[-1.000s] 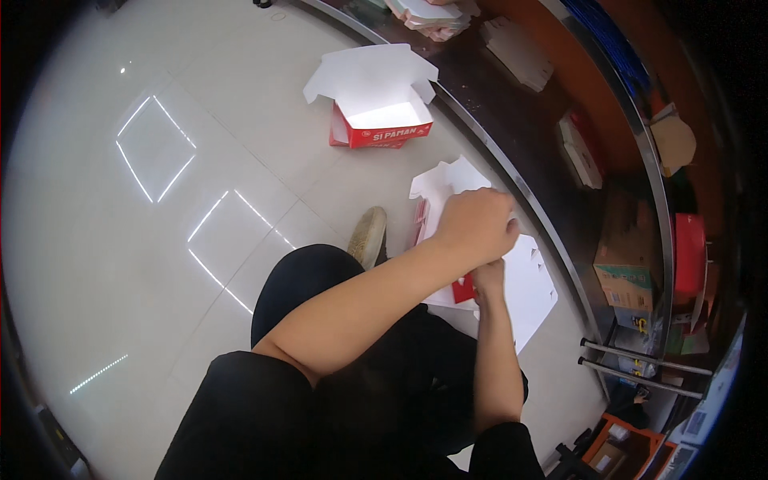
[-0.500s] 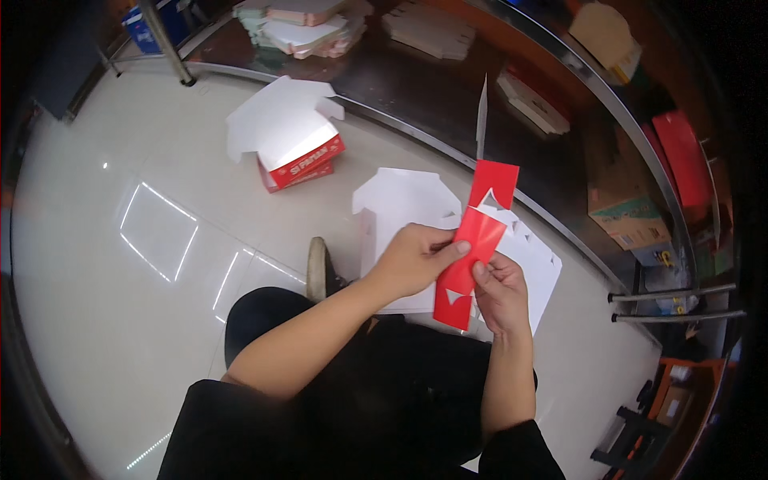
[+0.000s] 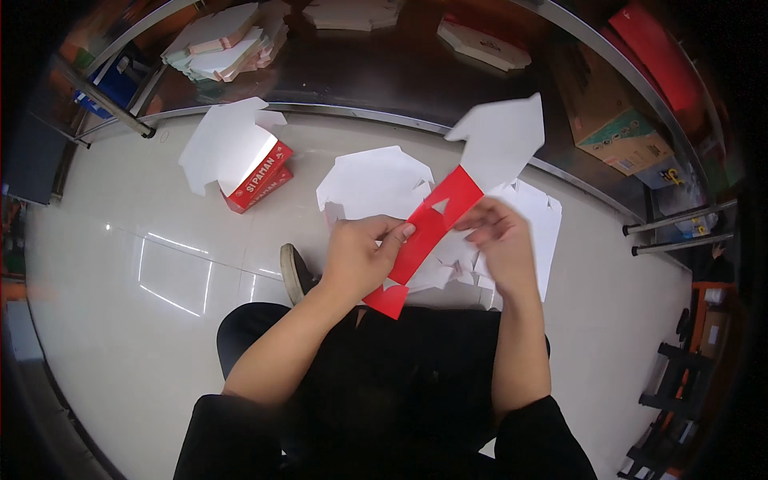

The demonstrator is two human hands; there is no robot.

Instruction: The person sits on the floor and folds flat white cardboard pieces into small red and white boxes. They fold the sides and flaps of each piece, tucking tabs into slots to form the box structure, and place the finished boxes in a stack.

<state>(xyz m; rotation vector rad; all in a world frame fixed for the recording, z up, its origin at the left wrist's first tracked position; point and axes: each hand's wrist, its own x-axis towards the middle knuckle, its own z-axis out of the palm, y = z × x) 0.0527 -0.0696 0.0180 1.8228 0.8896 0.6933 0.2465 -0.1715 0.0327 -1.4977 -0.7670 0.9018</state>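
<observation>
Both hands, left hand (image 3: 364, 260) and right hand (image 3: 502, 240), pinch the red-and-white carton blank (image 3: 436, 220); a hard crease could tear it.

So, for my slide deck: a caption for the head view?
Left hand and right hand hold a red-and-white flat carton blank above the floor.

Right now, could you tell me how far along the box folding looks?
One folded red box stands open on the floor, so that one looks done. In hand is a flat red-and-white blank, gripped by the left hand and right hand, still unfolded. More flat white blanks lie on the floor beneath, apparently left to fold.
</observation>
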